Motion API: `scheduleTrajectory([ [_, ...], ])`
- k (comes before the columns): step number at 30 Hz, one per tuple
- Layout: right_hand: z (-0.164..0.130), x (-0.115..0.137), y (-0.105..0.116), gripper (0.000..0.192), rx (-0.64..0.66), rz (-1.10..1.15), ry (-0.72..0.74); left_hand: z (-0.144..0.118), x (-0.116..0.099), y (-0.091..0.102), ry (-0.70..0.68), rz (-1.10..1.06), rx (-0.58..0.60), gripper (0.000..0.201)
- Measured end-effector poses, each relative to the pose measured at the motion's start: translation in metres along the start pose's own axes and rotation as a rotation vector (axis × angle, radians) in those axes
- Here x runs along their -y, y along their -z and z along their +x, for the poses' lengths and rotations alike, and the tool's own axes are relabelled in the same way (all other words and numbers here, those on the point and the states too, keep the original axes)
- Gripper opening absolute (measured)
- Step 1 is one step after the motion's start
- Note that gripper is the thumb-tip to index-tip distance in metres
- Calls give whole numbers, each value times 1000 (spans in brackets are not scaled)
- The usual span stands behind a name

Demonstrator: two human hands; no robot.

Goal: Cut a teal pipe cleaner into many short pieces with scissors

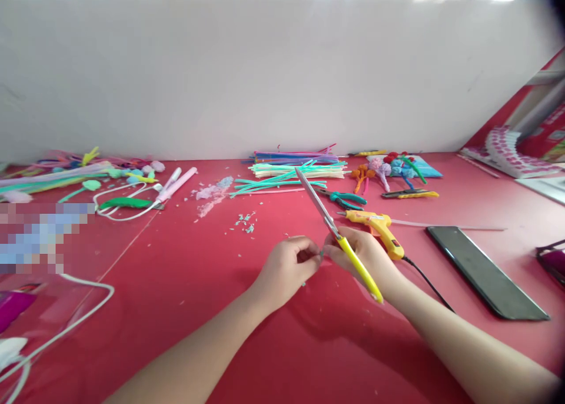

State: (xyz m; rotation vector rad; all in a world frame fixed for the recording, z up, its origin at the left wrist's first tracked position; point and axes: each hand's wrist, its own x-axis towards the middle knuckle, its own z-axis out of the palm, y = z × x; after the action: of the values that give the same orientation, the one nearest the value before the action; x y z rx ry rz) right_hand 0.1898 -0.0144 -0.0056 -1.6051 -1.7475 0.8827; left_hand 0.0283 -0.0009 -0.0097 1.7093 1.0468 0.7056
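Head view: right hand [359, 252] grips scissors [329, 218] beside left hand [289, 265].

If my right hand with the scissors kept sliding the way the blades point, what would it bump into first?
Probably the teal pipe cleaners. The right hand holds yellow-handled scissors whose blades aim up-left toward that pile by the wall. The blade tips may sit above the table, so depth is hard to judge.

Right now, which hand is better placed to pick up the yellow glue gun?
The right hand. The glue gun lies just beyond its knuckles, though that hand grips yellow-handled scissors. The left hand sits farther away, pinching a small teal piece.
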Motion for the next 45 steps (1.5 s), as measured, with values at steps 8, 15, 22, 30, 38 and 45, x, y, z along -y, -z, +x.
scheduleTrajectory([
  [8,-1,2,3,12,24,5,25,0,-3,-1,-56,72,-13,12],
  [15,4,-4,14,13,-38,-169,18,3,-2,4,-112,155,-56,14],
  [22,21,-29,25,30,-35,-707,-56,20,20,40,-109,373,-313,27],
  [30,15,-21,23,25,-96,-728,-74,26,39,49,-138,548,-200,13],
  [38,12,-15,19,23,-106,-705,-45,37,50,41,-200,965,-421,44],
  [45,12,-16,18,23,-121,-702,14,27,34,49,-199,596,-168,14],
])
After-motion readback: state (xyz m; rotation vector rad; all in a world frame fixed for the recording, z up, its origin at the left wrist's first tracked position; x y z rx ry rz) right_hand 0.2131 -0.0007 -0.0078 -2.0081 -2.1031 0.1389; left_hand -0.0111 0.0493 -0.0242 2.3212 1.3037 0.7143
